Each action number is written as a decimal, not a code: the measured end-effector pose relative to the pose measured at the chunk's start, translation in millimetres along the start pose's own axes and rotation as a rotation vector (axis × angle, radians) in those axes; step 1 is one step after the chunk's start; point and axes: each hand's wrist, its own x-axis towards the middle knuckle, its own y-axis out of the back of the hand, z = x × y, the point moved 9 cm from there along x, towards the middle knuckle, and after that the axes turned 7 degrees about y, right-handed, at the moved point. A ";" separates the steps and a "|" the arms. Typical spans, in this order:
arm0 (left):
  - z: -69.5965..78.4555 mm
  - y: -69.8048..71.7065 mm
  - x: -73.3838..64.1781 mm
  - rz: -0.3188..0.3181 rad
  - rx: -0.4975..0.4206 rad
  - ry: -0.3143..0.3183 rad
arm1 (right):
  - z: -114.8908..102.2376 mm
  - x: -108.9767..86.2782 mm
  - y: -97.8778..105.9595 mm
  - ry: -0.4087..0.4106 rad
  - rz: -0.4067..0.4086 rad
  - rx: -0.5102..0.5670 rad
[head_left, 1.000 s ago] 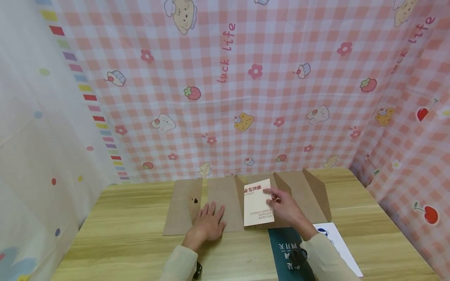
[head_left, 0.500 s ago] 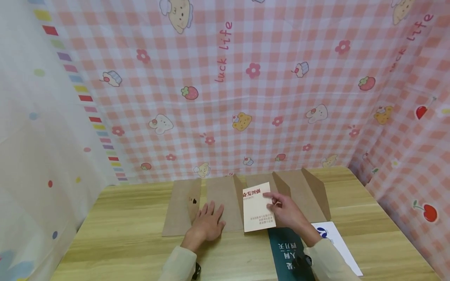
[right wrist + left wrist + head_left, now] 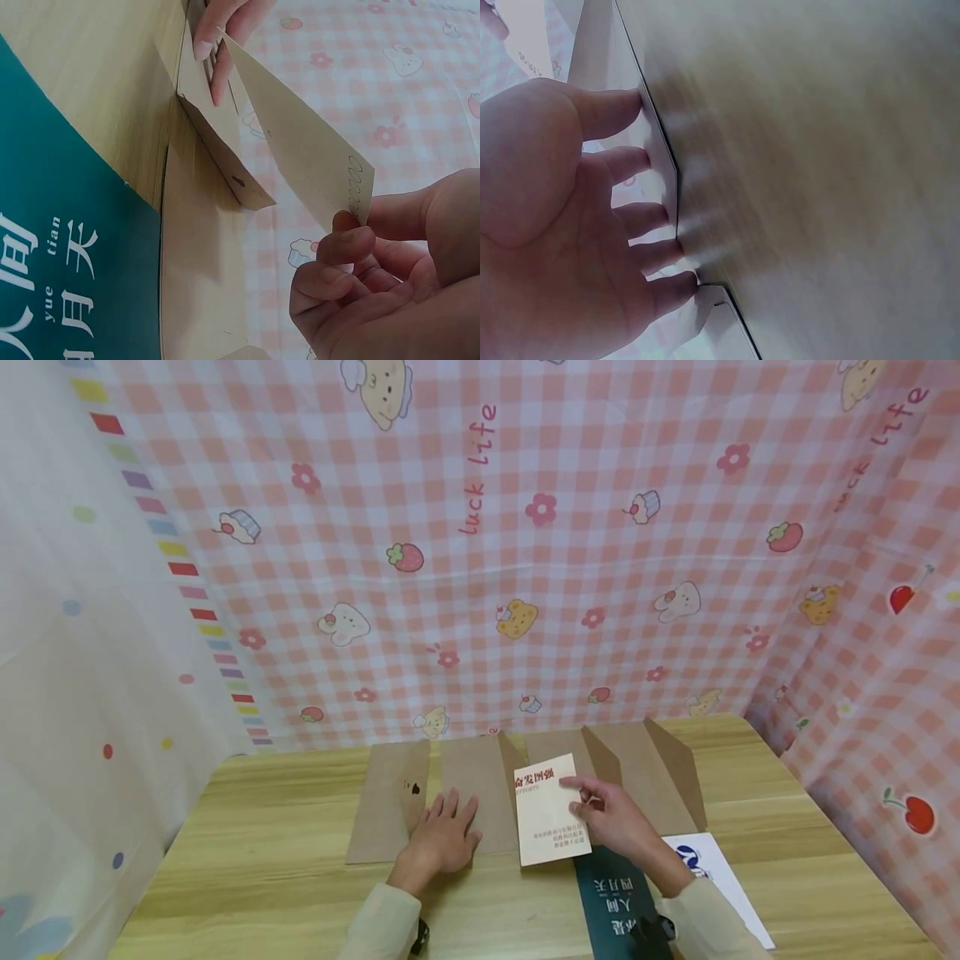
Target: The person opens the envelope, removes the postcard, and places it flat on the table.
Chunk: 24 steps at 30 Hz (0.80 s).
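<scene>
Gingham cloth [image 3: 420, 610] backs the wooden table [image 3: 255, 835]; left hand [image 3: 444, 842], fingers spread, rests on brown paper [image 3: 483, 772]; right hand [image 3: 618, 822] pinches cream card [image 3: 549, 814] just above. Edge-only pinching could let the card swivel.

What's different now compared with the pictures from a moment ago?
The cream card has moved a little toward the person, together with the right hand pinching it; in the head view its lower edge now reaches past the near edge of the brown envelopes. Nothing was newly grasped or let go. The left hand stayed spread on the envelopes; the green card and white sheet stayed put.
</scene>
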 end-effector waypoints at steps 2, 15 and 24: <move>-0.5 0.0 0.2 0.000 -0.001 0.001 | -1.2 -0.6 -0.4 0.006 -0.005 0.003; -0.9 -0.7 -0.8 0.002 0.001 -0.001 | -5.6 -4.8 -4.1 0.006 -0.028 0.002; -1.1 -1.7 0.1 0.003 -0.005 -0.004 | -9.9 -14.8 -8.1 0.047 -0.048 0.020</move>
